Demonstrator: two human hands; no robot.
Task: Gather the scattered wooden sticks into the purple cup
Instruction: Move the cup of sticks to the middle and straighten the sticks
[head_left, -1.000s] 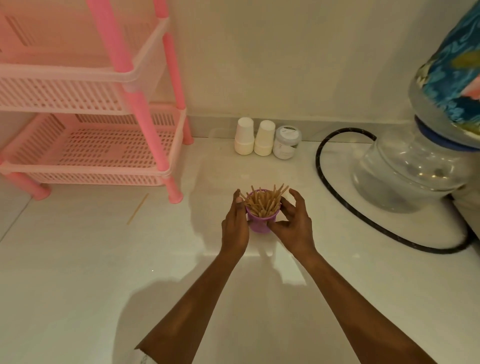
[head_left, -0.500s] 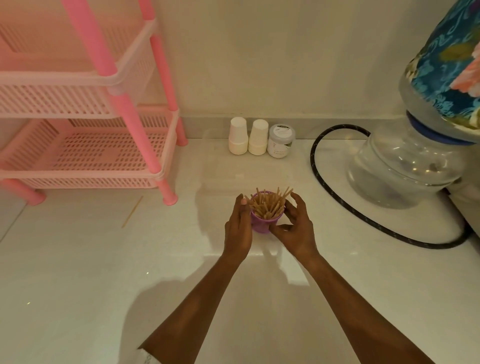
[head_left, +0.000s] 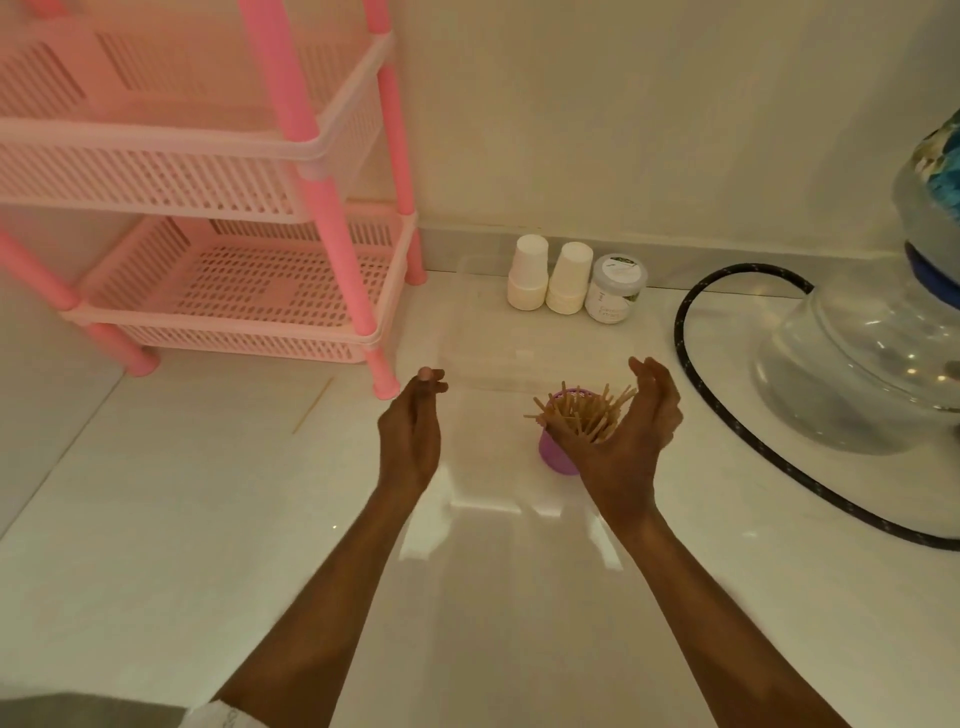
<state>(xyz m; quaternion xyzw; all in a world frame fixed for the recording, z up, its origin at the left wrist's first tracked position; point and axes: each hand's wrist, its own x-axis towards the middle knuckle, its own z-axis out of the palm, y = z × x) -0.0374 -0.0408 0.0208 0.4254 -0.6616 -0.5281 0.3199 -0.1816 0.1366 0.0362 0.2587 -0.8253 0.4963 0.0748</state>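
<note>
Head view, right hand (head_left: 631, 431) grip open beside purple cup (head_left: 555, 453), left hand (head_left: 411, 431) loose, empty

One view only, from the head, looking forward and steeply down over a white floor (head_left: 156, 545). Take the cup (head_left: 556, 457) as the landmark: it sits just right of centre, close in at arm's reach. The lens faces the wall (head_left: 623, 114) beyond the cup. The rack (head_left: 218, 291) fills the upper left, far left of the cup; the jug (head_left: 872, 364) is cut off right of it. Both forearms enter from the bottom edge below the cup. Wide-angle bending shows at the edges.
</note>
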